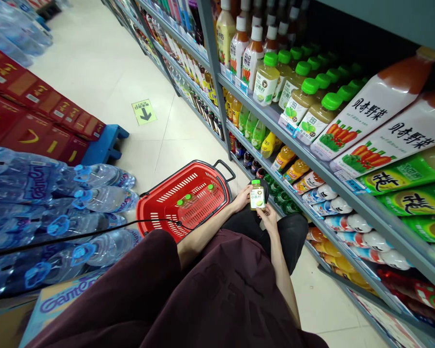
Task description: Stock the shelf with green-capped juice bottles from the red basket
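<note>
A small juice bottle [257,195] with a green cap and a white label stands upright between my two hands, in front of my knees. My left hand [242,199] is closed round its left side, near the upper part. From below right, my right hand [268,217] pinches the bottle near its base. Just left of my hands sits a red shopping basket [159,193] on the floor. Inside it lie several green-capped bottles [188,199] of similar look. More green-capped bottles [266,79] stand in rows on the shelf at upper right.
Shelving [275,118] full of drinks runs along my right. Wrapped packs of large water bottles [105,199] stand at left, with red cartons [32,125] on a blue pallet [107,145] behind them. A floor sticker with an arrow [144,112] lies in the aisle. The basket's black handle [225,170] sticks out toward the shelf.
</note>
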Motion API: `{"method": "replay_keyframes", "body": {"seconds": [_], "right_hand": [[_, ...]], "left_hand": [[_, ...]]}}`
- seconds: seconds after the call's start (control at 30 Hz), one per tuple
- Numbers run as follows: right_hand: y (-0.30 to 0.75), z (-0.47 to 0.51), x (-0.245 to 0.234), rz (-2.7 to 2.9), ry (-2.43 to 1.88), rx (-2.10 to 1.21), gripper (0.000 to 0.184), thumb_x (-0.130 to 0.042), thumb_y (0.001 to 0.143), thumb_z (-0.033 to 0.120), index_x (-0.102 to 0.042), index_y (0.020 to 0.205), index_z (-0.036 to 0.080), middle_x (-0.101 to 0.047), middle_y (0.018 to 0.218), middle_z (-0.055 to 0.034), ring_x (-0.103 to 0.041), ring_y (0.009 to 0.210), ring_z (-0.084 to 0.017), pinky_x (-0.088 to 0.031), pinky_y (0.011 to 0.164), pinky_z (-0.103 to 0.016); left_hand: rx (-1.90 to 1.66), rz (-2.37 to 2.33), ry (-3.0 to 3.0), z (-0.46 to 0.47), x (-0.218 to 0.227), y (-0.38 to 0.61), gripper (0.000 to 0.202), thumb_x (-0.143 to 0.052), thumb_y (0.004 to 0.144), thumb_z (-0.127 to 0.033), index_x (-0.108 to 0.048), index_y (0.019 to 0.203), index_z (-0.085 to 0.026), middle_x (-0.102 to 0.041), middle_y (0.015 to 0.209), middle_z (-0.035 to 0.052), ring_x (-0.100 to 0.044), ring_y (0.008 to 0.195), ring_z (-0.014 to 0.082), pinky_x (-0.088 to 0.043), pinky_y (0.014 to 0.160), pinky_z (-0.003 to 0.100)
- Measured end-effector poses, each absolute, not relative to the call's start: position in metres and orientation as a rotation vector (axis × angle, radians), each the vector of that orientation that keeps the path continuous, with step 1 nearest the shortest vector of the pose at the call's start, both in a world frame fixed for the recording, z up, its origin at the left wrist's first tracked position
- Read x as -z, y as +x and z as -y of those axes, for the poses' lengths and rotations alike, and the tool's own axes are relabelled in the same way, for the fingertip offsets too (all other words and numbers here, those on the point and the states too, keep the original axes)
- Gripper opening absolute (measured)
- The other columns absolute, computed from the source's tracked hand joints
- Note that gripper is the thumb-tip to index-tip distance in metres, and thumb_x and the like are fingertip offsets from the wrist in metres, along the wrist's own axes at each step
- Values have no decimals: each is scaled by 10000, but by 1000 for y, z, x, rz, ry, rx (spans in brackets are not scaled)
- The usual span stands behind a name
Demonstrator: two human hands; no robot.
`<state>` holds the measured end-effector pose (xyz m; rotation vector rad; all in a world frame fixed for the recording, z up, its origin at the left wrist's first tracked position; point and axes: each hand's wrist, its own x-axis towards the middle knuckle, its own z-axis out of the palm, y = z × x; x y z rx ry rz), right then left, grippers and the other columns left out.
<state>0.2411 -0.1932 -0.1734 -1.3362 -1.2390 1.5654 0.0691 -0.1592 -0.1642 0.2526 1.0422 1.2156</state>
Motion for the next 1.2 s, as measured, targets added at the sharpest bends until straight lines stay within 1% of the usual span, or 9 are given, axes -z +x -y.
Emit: {"method": "replay_keyframes", "body": {"seconds": [0.13,0.23,0.33,0.47,0.6,0.73,0.8,1.0,1.2], "right_hand": [[240,194,171,1257,-1331,-1538,463,-840,684,535,-709,968,193,-803,878,-94,-739,742,-247,-565,643,-328],[240,195,168,1273,-1329,-1511,437,-841,689,512,-706,956,194,-801,874,-88,-736,760,-243,-568,687,-335],[240,195,166,1291,-1333,-1480,426,-844,689,503,-701,943,192,-787,834,-73,-714,722,-228,-550,648,-321],[240,196,165,1305,-1352,-1424,448,-866,659,491,-677,940,197,-738,725,-22,-655,628,-194,-507,578,-298],[239,197,164,1315,-1367,-1375,448,-880,641,481,-648,908,206,-677,650,25,-614,590,-172,-476,553,-283],[238,198,163,1324,-1370,-1346,436,-880,642,480,-623,877,219,-639,614,53,-583,562,-157,-469,538,-281],[237,199,162,1329,-1370,-1334,438,-883,638,482,-617,870,223,-625,599,61,-570,549,-154,-476,533,-287],[236,199,160,1331,-1375,-1296,461,-890,624,488,-612,878,222,-615,592,66,-571,542,-154,-505,534,-301],[236,199,161,1323,-1377,-1258,472,-911,594,454,-592,862,232,-575,578,85,-568,531,-149,-491,546,-281]], "left_hand": [[-1222,-1031,255,159,164,69,377,-767,856,-467,-623,1052,-179,-739,1029,84,-712,922,220,-519,913,377],[-1239,-1019,260,159,165,70,384,-780,839,-476,-624,1025,-178,-733,993,72,-697,895,205,-512,872,344],[-1264,-1011,263,159,166,71,395,-799,815,-479,-631,1000,-173,-724,946,58,-676,864,186,-505,842,319],[-1296,-1005,276,159,167,72,415,-820,785,-481,-654,982,-156,-716,921,51,-662,868,182,-498,843,313],[-1305,-1003,299,160,167,72,446,-839,754,-484,-680,991,-140,-724,933,63,-661,867,191,-495,835,319],[-1303,-1003,323,160,167,71,450,-843,744,-487,-697,988,-137,-736,957,74,-664,856,196,-494,803,313],[-1295,-1000,336,160,167,71,442,-839,751,-483,-705,991,-137,-739,960,78,-672,869,205,-496,802,315],[-1285,-999,339,160,166,71,421,-831,770,-464,-704,997,-134,-744,969,88,-689,942,229,-498,873,331],[-1281,-1013,320,160,165,71,431,-827,768,-474,-699,1009,-140,-737,957,73,-676,918,209,-485,852,311]]}}
